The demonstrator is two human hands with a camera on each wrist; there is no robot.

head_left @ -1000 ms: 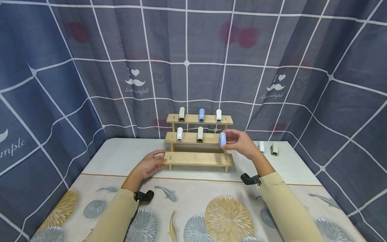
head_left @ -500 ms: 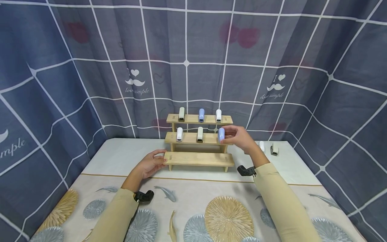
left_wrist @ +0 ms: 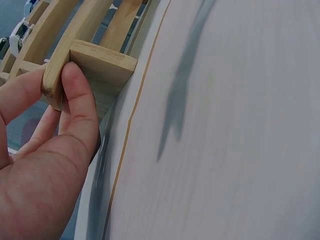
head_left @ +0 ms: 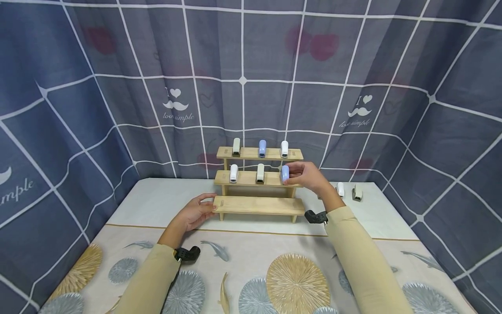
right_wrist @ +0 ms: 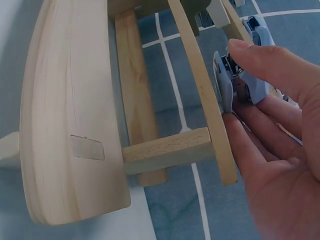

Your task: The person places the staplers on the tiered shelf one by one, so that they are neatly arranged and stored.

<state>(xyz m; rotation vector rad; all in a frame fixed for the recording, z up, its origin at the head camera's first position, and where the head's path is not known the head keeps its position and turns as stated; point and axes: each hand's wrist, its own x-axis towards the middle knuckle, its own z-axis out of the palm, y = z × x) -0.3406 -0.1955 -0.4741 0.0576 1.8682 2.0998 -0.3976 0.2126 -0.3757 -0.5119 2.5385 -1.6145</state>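
A three-tier wooden stand (head_left: 259, 205) is at the back of the table. My left hand (head_left: 195, 213) pinches the left end of its lowest step; in the left wrist view, thumb and fingers lie on either side of the board. My right hand (head_left: 311, 176) holds a small blue stapler (head_left: 284, 172) by its side at the right end of the middle step. In the right wrist view the stapler's base (right_wrist: 225, 85) is against or very near the board. Left of it on that step are a white stapler (head_left: 233, 173) and a pale green stapler (head_left: 260, 173).
On the top step stand a pale green stapler (head_left: 236, 147), a blue stapler (head_left: 262, 148) and a white stapler (head_left: 284, 149). A white stapler (head_left: 340, 189) and a pale green stapler (head_left: 357, 192) lie on the table at right. A checked curtain (head_left: 266, 104) hangs behind.
My right hand has moved the blue stapler left and slightly back, onto or just over the right end of the middle step. The left hand has stayed in place.
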